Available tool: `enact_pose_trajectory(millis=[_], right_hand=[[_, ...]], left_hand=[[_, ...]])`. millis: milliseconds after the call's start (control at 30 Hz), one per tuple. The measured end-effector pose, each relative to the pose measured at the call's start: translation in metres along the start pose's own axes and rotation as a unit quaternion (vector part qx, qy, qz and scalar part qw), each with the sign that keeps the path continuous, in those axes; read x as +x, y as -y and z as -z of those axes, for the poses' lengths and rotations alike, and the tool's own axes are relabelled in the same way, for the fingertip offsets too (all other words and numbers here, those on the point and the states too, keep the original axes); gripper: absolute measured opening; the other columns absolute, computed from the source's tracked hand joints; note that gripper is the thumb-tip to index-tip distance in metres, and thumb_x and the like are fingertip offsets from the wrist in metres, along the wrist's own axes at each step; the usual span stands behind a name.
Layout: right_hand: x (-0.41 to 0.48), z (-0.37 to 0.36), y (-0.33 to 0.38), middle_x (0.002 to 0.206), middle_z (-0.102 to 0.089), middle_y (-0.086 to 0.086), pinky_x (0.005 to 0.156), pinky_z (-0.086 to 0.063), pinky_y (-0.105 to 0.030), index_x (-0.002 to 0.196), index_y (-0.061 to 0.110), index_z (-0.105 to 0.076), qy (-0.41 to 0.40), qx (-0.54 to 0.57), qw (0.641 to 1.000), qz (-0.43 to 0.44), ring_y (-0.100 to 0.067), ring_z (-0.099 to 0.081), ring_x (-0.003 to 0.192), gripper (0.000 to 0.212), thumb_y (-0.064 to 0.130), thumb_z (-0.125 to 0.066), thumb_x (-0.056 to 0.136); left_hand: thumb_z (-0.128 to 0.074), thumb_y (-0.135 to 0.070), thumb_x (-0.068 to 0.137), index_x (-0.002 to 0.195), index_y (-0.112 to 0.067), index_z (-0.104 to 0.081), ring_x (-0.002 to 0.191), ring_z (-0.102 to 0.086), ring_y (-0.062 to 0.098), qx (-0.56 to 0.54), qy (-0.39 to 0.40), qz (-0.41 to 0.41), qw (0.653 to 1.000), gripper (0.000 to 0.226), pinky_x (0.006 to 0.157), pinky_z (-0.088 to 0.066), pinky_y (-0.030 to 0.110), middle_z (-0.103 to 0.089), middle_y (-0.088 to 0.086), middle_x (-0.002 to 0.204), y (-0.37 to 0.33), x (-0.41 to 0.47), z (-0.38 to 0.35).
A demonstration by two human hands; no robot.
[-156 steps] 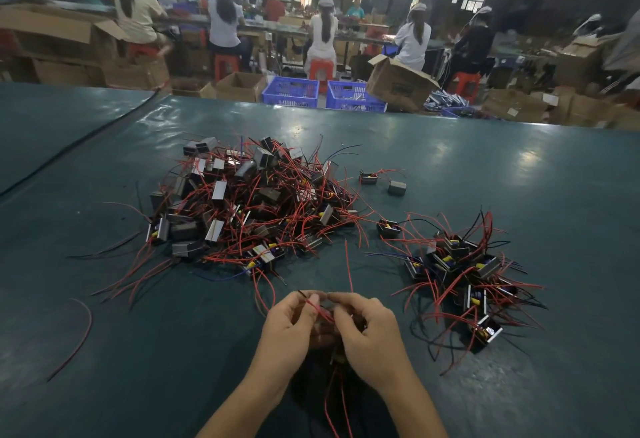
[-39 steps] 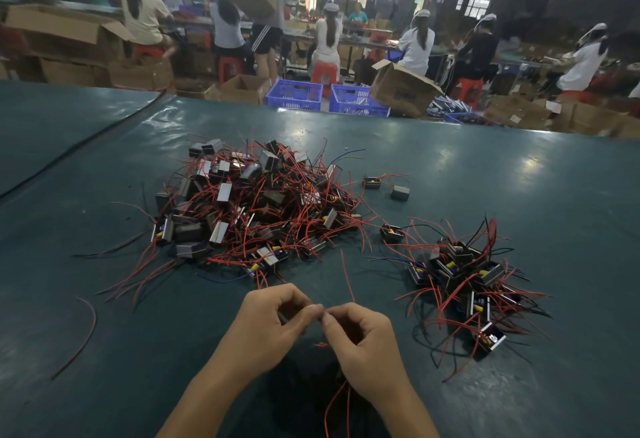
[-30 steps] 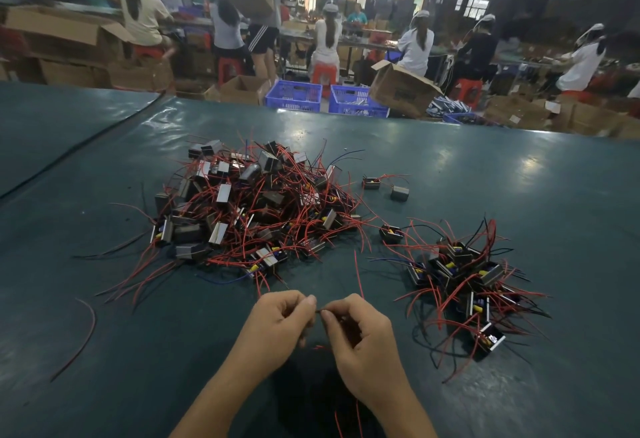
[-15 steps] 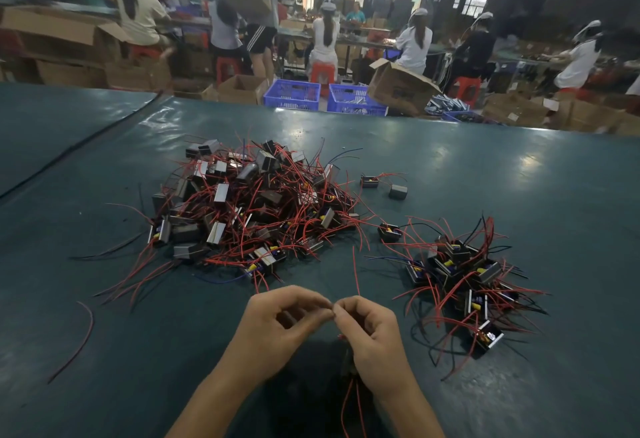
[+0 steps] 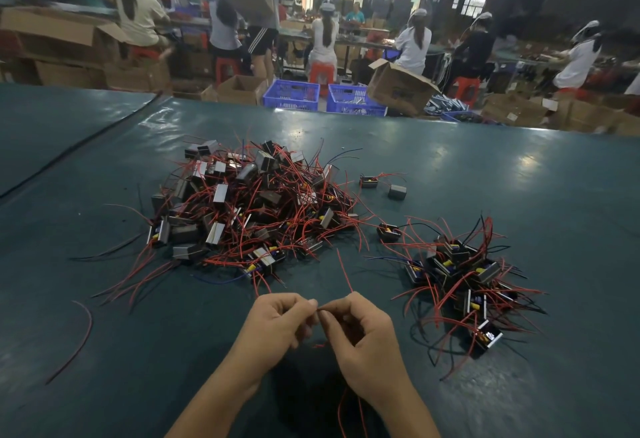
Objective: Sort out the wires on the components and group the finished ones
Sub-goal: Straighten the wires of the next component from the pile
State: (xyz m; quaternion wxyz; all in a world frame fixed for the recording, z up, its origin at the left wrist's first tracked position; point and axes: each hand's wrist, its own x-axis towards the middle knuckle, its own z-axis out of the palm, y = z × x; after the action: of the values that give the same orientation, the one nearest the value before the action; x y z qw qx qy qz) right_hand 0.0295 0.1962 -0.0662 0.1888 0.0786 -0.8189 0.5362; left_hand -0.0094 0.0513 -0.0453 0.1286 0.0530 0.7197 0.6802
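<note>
My left hand and my right hand meet fingertip to fingertip at the near middle of the table, pinching thin red wires between thumb and forefinger. One red wire sticks up and away from the pinch; others hang below my right wrist. The component they belong to is hidden behind my hands. A big tangled pile of small black and metal components with red wires lies beyond my hands. A smaller pile of components lies to the right.
Two single components and a third lie between the piles. A loose red wire lies at the left on the dark green table. Beyond the far edge stand blue crates, cardboard boxes and seated workers.
My hands have stayed at the near middle, fingertips working the red wires together. The upright red wire has shifted slightly. Behind, a person carrying a box has walked in.
</note>
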Motion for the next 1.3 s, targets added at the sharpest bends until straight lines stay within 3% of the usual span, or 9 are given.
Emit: enact_pose_trajectory(millis=[100, 167, 300, 400, 600, 700, 833, 1067, 1300], right_hand=[[-0.001, -0.003, -0.001, 0.075, -0.055, 0.014, 0.058, -0.041, -0.018, 0.084, 0.02, -0.065, -0.018, -0.093, 0.994, 0.058, -0.01, -0.053, 0.064, 0.006, 0.019, -0.066, 0.09], [0.0, -0.003, -0.001, 0.074, -0.054, 0.014, 0.057, -0.041, -0.019, 0.083, 0.021, -0.065, -0.024, -0.109, 0.992, 0.059, -0.009, -0.052, 0.063, 0.007, 0.02, -0.066, 0.09], [0.001, 0.001, 0.001, 0.069, -0.066, 0.003, 0.057, -0.051, -0.026, 0.077, 0.017, -0.07, -0.026, 0.031, 0.998, -0.038, -0.01, -0.062, 0.063, 0.014, 0.01, -0.067, 0.089], [0.004, 0.006, 0.005, 0.066, -0.068, -0.001, 0.058, -0.049, -0.02, 0.072, 0.016, -0.073, -0.032, 0.14, 0.986, -0.089, -0.006, -0.061, 0.062, 0.019, 0.007, -0.068, 0.088], [0.006, 0.01, 0.008, 0.054, -0.056, 0.007, 0.052, -0.037, -0.013, 0.062, 0.013, -0.07, 0.003, 0.195, 0.973, -0.124, 0.0, -0.047, 0.052, 0.018, 0.019, -0.063, 0.078], [0.005, 0.011, 0.007, 0.053, -0.055, 0.007, 0.052, -0.038, -0.013, 0.064, 0.014, -0.068, 0.01, 0.186, 0.976, -0.117, 0.0, -0.047, 0.051, 0.02, 0.011, -0.067, 0.084], [0.003, 0.01, 0.005, 0.058, -0.06, 0.001, 0.053, -0.047, -0.016, 0.068, 0.009, -0.069, 0.008, 0.161, 0.981, -0.108, -0.004, -0.055, 0.056, 0.023, -0.004, -0.066, 0.087], [0.001, 0.008, 0.0, 0.065, -0.061, 0.008, 0.056, -0.042, -0.016, 0.076, 0.02, -0.068, -0.002, 0.039, 0.999, -0.032, -0.005, -0.055, 0.057, 0.013, 0.013, -0.07, 0.087], [0.002, 0.007, 0.0, 0.075, -0.055, 0.012, 0.055, -0.043, -0.021, 0.083, 0.024, -0.066, -0.036, -0.047, 0.996, 0.071, -0.014, -0.055, 0.064, 0.007, 0.024, -0.066, 0.09]], left_hand=[[-0.055, -0.013, 0.093, 0.054, -0.014, -0.056, 0.033, -0.027, 0.006, -0.176, 0.032, 0.166, 0.97, 0.04, 0.035, -0.019, 0.015, -0.04, -0.001, 0.048, -0.001, 0.001, -0.001], [-0.054, -0.015, 0.092, 0.052, -0.016, -0.055, 0.033, -0.025, 0.006, -0.216, 0.035, 0.188, 0.957, 0.04, 0.035, -0.016, 0.015, -0.037, -0.003, 0.048, 0.0, 0.001, -0.003], [-0.064, -0.031, 0.09, 0.059, -0.015, -0.063, 0.039, -0.038, 0.01, -0.054, 0.038, 0.028, 0.997, 0.035, 0.04, -0.029, 0.019, -0.051, 0.0, 0.05, 0.0, -0.001, -0.003], [-0.072, -0.036, 0.075, 0.08, -0.02, -0.072, 0.052, -0.053, 0.008, 0.012, 0.044, -0.112, 0.993, 0.016, 0.049, -0.042, 0.019, -0.065, -0.001, 0.065, 0.0, -0.004, 0.002], [-0.076, -0.018, 0.081, 0.089, -0.015, -0.078, 0.067, -0.064, 0.013, 0.147, 0.012, -0.374, 0.916, 0.009, 0.055, -0.05, 0.025, -0.069, -0.007, 0.081, 0.009, 0.0, 0.008], [-0.073, -0.026, 0.086, 0.086, -0.014, -0.077, 0.065, -0.062, 0.01, 0.188, 0.004, -0.416, 0.89, 0.013, 0.055, -0.048, 0.021, -0.067, -0.009, 0.081, 0.013, 0.002, 0.011], [-0.066, -0.037, 0.089, 0.081, -0.02, -0.071, 0.061, -0.057, 0.006, 0.242, -0.002, -0.393, 0.887, 0.019, 0.053, -0.046, 0.023, -0.061, -0.015, 0.075, 0.015, 0.002, 0.017], [-0.06, -0.041, 0.088, 0.075, -0.022, -0.065, 0.059, -0.053, 0.005, 0.305, -0.016, -0.346, 0.887, 0.024, 0.053, -0.044, 0.024, -0.056, -0.015, 0.068, 0.011, -0.001, 0.019], [-0.065, -0.011, 0.092, 0.059, -0.017, -0.065, 0.046, -0.039, 0.009, 0.068, -0.001, -0.126, 0.99, 0.034, 0.046, -0.032, 0.02, -0.049, -0.004, 0.05, 0.002, -0.004, 0.002]])
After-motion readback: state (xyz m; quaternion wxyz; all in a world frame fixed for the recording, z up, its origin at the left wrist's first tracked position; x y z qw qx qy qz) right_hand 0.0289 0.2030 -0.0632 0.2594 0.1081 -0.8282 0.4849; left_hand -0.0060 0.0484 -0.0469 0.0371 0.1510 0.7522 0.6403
